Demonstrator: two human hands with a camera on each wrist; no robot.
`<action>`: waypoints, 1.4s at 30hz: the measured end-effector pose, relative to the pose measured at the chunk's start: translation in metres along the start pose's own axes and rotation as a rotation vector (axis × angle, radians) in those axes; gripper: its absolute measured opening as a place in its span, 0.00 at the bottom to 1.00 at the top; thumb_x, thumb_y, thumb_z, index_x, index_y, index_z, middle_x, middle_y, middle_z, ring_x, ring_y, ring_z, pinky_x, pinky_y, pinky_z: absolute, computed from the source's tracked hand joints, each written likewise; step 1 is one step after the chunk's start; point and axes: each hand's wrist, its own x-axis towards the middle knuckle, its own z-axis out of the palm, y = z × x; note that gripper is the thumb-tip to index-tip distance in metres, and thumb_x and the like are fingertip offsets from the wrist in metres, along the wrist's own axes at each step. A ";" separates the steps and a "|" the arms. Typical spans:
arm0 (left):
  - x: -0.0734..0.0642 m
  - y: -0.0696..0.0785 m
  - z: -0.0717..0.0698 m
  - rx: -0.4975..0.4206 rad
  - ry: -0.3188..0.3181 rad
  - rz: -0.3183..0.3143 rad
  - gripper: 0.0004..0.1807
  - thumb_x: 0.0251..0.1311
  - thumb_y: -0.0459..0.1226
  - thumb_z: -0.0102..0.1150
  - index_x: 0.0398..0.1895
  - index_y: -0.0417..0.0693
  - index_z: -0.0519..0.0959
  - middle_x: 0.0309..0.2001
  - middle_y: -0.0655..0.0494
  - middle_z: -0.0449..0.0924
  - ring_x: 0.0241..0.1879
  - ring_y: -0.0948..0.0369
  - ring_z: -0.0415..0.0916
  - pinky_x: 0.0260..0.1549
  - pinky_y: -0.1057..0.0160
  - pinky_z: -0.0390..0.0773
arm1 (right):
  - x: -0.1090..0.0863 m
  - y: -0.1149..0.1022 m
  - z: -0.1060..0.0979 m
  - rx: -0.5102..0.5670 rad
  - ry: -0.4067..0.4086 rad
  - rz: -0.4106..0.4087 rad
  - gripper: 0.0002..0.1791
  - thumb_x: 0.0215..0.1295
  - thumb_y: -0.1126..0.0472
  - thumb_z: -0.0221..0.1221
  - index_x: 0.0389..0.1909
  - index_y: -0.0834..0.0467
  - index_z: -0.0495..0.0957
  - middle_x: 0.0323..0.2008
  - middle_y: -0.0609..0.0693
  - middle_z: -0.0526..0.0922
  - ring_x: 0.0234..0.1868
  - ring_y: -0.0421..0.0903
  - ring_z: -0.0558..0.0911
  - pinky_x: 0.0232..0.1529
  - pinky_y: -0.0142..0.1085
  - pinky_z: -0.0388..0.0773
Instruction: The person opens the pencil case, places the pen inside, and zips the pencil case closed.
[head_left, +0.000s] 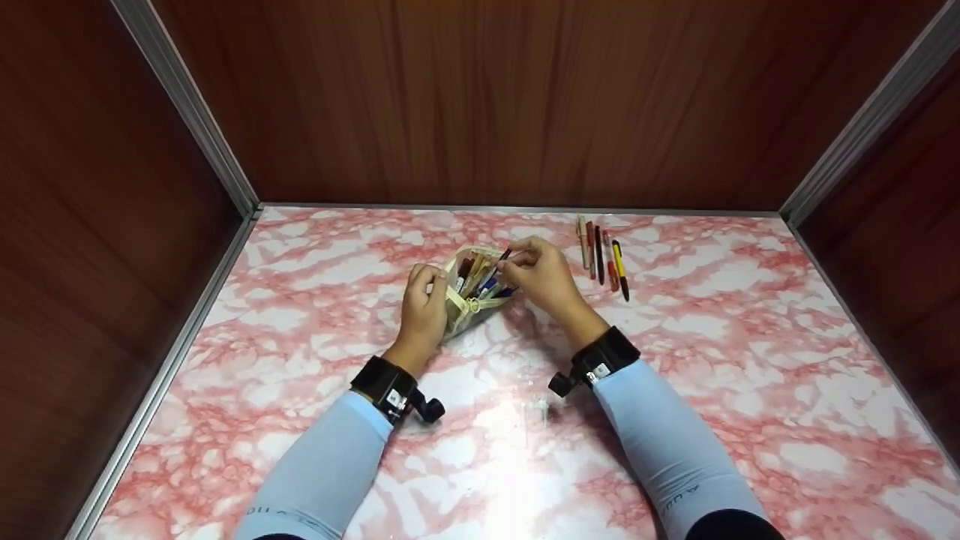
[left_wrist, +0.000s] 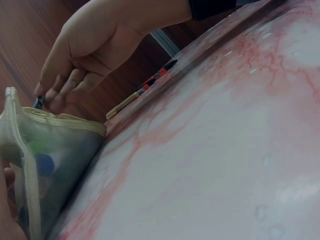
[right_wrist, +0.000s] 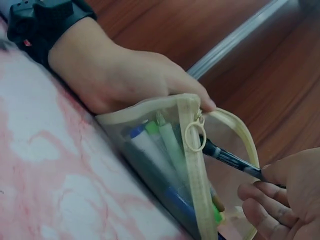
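A cream-edged mesh zip pouch [right_wrist: 204, 210] stands unzipped on the table, with several pens and markers inside, some with blue or green ends. My left hand [head_left: 425, 304] grips the pouch's left side; in the right wrist view its thumb lies at the rim. Between thumb and fingers, my right hand [head_left: 546, 277] pinches a dark pen [right_wrist: 232, 161], which slants across the pouch's mouth with its far end inside the rim. A ring-shaped zipper pull [right_wrist: 195, 137] hangs at the near corner of the opening.
Right of the pouch, several pens lie in a loose row: a beige pen [head_left: 583, 244], a black pen [head_left: 599, 255], a short red pen [head_left: 613, 276] and a yellow-and-black pen [head_left: 620, 270]. Brown wood panels [head_left: 480, 105] enclose the red-and-white marbled table [head_left: 300, 375] at the back and sides.
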 end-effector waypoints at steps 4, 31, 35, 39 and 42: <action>-0.001 0.001 0.001 -0.017 0.014 0.007 0.08 0.80 0.28 0.55 0.39 0.34 0.81 0.47 0.46 0.77 0.52 0.56 0.75 0.58 0.62 0.76 | -0.001 0.003 0.001 -0.179 -0.068 0.017 0.19 0.74 0.65 0.71 0.62 0.65 0.89 0.50 0.62 0.95 0.38 0.40 0.89 0.44 0.30 0.87; 0.000 0.001 0.003 -0.051 0.018 0.001 0.09 0.80 0.28 0.56 0.38 0.33 0.81 0.45 0.52 0.75 0.51 0.54 0.75 0.54 0.66 0.76 | 0.018 0.015 -0.083 -0.329 0.020 0.063 0.16 0.79 0.63 0.63 0.58 0.67 0.89 0.50 0.65 0.94 0.44 0.50 0.90 0.42 0.30 0.82; 0.001 0.000 0.003 -0.049 0.013 0.001 0.09 0.80 0.28 0.55 0.39 0.32 0.81 0.45 0.50 0.76 0.51 0.54 0.75 0.55 0.65 0.76 | 0.021 0.023 -0.100 -0.352 0.090 0.107 0.18 0.79 0.62 0.62 0.60 0.68 0.89 0.54 0.66 0.93 0.47 0.49 0.88 0.43 0.24 0.78; 0.001 -0.002 0.003 -0.036 0.012 0.009 0.09 0.80 0.28 0.55 0.39 0.32 0.81 0.45 0.49 0.77 0.52 0.53 0.76 0.56 0.65 0.76 | 0.021 0.032 -0.115 -0.427 0.163 0.130 0.20 0.79 0.62 0.61 0.63 0.67 0.88 0.53 0.65 0.93 0.43 0.55 0.90 0.34 0.27 0.80; 0.001 -0.002 0.002 -0.025 0.009 0.017 0.09 0.80 0.28 0.55 0.38 0.33 0.80 0.45 0.50 0.77 0.52 0.52 0.76 0.57 0.64 0.76 | 0.020 0.038 -0.125 -0.488 0.199 0.127 0.23 0.80 0.61 0.60 0.68 0.67 0.84 0.51 0.68 0.92 0.44 0.62 0.91 0.39 0.41 0.85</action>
